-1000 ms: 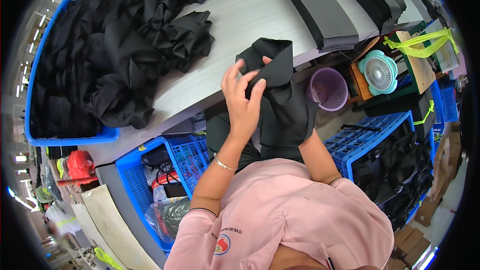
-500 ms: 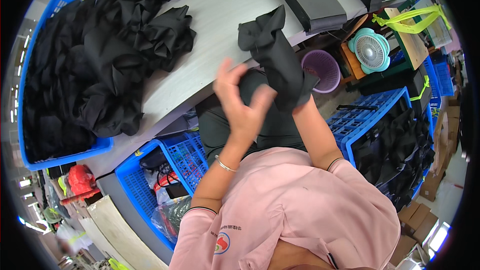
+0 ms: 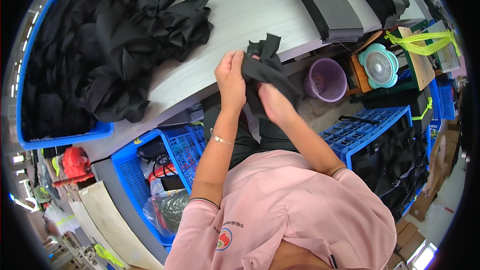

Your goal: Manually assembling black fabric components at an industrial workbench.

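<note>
A piece of black fabric [image 3: 272, 72] is stretched between my two hands, just off the table's near edge and above my lap. My left hand [image 3: 231, 77] is closed on its left side, fingers folded over the cloth. From below, my right hand [image 3: 276, 104] reaches into the folds; its fingers are partly hidden by the fabric, but it grips the cloth. A crumpled end of the piece sticks up beyond my hands. To the left, a big heap of black fabric pieces [image 3: 115, 45] spills from a blue crate onto the table.
The pale table [image 3: 240, 15] carries stacks of flat grey-and-black pieces [image 3: 332, 12] at far right. Below stand a purple bin [image 3: 326, 80] and a turquoise fan [image 3: 379, 66]. A blue crate of black pieces [image 3: 385, 150] is at my right, another crate with bags [image 3: 160, 180] at my left.
My left hand, apart from the cloth before, now grips it. My right hand has drawn left and come out from under the fabric. The view has shifted slightly.
</note>
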### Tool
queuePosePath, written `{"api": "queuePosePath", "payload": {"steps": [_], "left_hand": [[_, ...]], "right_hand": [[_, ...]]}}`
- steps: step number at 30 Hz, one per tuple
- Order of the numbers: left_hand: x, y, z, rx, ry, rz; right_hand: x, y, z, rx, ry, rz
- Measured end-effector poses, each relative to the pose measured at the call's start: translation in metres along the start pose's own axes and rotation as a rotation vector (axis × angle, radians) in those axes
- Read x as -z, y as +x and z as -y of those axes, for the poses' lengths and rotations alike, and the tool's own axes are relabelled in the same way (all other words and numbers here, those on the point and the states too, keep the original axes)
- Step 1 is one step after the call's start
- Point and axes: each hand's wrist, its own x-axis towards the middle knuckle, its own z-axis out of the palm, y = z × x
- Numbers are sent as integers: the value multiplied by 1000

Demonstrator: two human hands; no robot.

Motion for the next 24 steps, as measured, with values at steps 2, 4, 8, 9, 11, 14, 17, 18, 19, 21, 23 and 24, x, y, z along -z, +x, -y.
{"api": "queuePosePath", "payload": {"steps": [2,4,8,9,11,14,17,18,19,21,23,24], "left_hand": [[15,24,11,-125,166,-49],[49,60,3,-192,222,-184],[54,59,-39,-123,-33,-63],[50,51,-47,-122,-34,-59],[45,37,-55,-24,-57,56],[28,8,-52,14,56,168],[12,-17,-53,66,97,342],[8,-23,-57,60,169,397],[8,-26,-60,58,170,400],[11,-28,-64,46,109,279],[30,-24,-59,67,7,260],[40,-25,-50,281,-144,266]], "right_hand": [[11,-37,-1,-250,-54,54],[12,-79,19,72,-797,429],[69,-115,13,-205,-346,372],[77,-117,13,-207,-227,278],[78,-103,32,-321,-219,93],[55,-65,46,66,-502,19],[8,-27,61,538,-836,-4],[7,-17,64,493,-870,65],[6,-9,65,447,-898,139],[18,-3,66,60,-589,114],[16,-7,75,-82,-292,88],[14,-10,75,-78,-215,112]]}}
